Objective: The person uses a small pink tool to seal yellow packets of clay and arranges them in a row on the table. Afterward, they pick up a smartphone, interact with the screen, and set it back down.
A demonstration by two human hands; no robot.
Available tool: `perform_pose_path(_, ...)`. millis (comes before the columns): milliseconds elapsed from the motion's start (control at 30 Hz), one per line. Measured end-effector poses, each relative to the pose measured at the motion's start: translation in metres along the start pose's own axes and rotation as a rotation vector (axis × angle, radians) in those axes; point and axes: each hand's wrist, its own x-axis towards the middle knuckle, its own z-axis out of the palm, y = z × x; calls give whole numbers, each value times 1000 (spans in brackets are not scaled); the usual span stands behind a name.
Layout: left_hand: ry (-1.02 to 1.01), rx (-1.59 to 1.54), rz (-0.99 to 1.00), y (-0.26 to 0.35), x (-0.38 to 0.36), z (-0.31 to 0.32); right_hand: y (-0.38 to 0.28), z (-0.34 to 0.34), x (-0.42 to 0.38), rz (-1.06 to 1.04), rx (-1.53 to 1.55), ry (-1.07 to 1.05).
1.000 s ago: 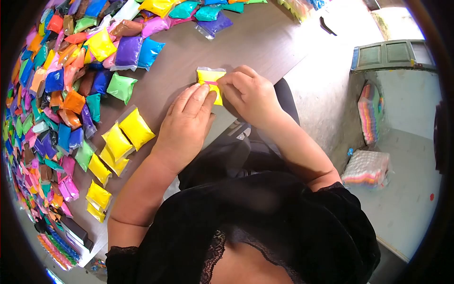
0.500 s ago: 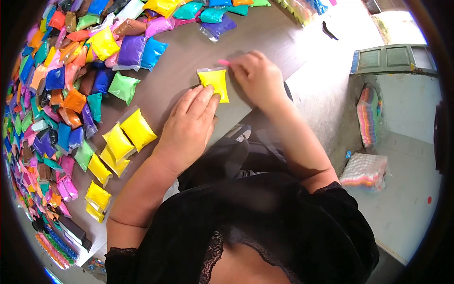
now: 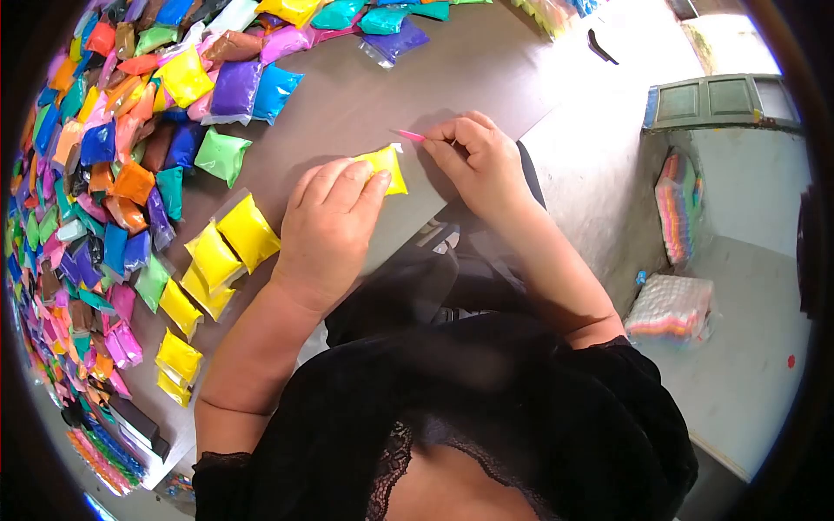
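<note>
My left hand is closed on a small yellow packet near the table's front edge, its fingers covering the packet's left part. To the right of it, my right hand pinches a thin pink tool with a pale, pointed tip. The tip points left, above the packet and apart from it. Several yellow packets lie in a slanting row on the table, left of my left forearm.
A large heap of coloured packets covers the left side of the table. A black curved object lies at the upper right. Wrapped stacks of coloured sheets stand farther right, below a green window frame.
The yellow packet has shifted slightly left and tilted under my left hand, and more of it is covered. My right hand has moved a little down, and more of the pink tool shows.
</note>
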Motion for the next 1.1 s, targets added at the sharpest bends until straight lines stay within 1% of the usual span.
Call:
perform_pose_path(67,0,-10,0,-1,1,1,-2,1,-1,-11,-16,12)
perform_pose_path(133,24,29,20,-3,-2,6,-8,9,-8,-91,39,-113)
perform_pose_path(167,21,28,22,-2,-2,5,-6,12,-8,-87,41,-112)
perform_pose_path(233,-29,44,8,1,0,1,3,16,-1,-170,-300,-14)
perform_pose_path(267,-29,45,11,3,-1,0,9,17,5,-98,-302,78)
perform_pose_path(300,-31,35,-10,6,-1,-2,10,9,10,-30,-284,50)
perform_pose_path(367,-27,27,-29,5,1,-3,6,-1,15,-23,-227,10)
perform_pose_path(400,-31,16,-27,5,2,-3,0,-1,14,-23,-228,10)
perform_pose_path(467,-37,2,-30,6,1,-3,-12,3,6,-203,-141,-137)
perform_pose_path(500,-37,3,-30,6,2,-3,-9,6,6,-204,-142,-140)
perform_pose_path(567,-30,9,-31,7,3,-4,1,13,10,-161,-320,-95)
perform_pose_path(600,-40,14,-28,7,2,-5,0,11,15,-81,-322,-49)
perform_pose_path(700,-45,23,-28,7,2,-3,-12,3,16,-150,-266,-52)
perform_pose_path(733,-42,24,-35,8,0,-2,-14,3,12,-203,-219,-117)
perform_pose_path(767,-44,20,-35,9,0,-2,-14,5,11,-200,-220,-118)
perform_pose_path(833,-28,20,-23,8,1,-1,-16,10,11,-123,-229,-157)
perform_pose_path(867,-26,22,-21,9,1,-2,-11,11,16,-117,-315,-139)
perform_pose_path(967,-56,39,-7,9,1,-5,-15,1,28,-64,-315,-162)
perform_pose_path(1000,-63,50,-4,9,0,-3,-23,-4,28,-50,-250,-195)
perform_pose_path(1033,-70,61,-3,9,-1,-2,-24,-3,25,-50,-251,-196)
perform_pose_path(1100,-62,64,-9,11,-2,-1,-24,1,22,-93,-209,-312)
